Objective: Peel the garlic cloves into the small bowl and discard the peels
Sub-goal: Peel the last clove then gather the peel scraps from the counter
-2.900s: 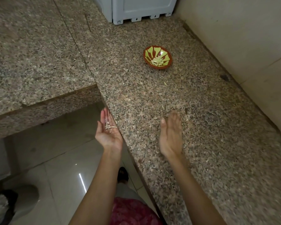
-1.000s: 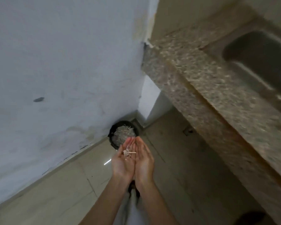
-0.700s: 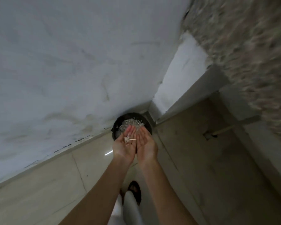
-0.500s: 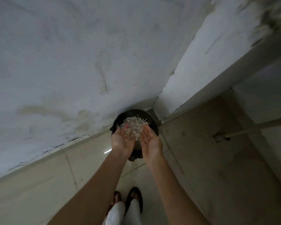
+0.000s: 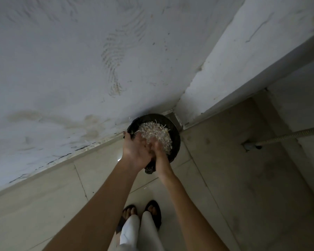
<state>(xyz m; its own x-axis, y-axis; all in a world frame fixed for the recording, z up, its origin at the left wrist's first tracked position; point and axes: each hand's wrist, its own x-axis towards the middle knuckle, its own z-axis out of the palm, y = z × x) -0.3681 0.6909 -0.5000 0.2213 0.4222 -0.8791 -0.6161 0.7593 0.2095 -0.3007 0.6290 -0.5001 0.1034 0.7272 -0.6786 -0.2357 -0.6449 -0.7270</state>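
The peels (image 5: 155,133) lie in a pale, heaped pile that fills a round black bin (image 5: 175,140) nearly to its rim; a black bag lines the bin, and a bunched end of it hangs down the near side. Both hands are over the bin's near edge, side by side. The left hand (image 5: 136,151) is spread wide, palm turned toward the pile, with one fingertip reaching the far left of the rim. The right hand (image 5: 159,153) is seen edge-on and blurred; its fingers look straight, pointing into the heap. Whether any peels are in either palm cannot be told, as the blur hides it. The bin stands on the floor (image 5: 225,169) in a corner, against a stained white wall (image 5: 80,69). To the right a ribbed hose (image 5: 288,135) runs to a fitting in the floor. Below the arms are the person's white trousers (image 5: 134,232) and dark sandals (image 5: 153,209).
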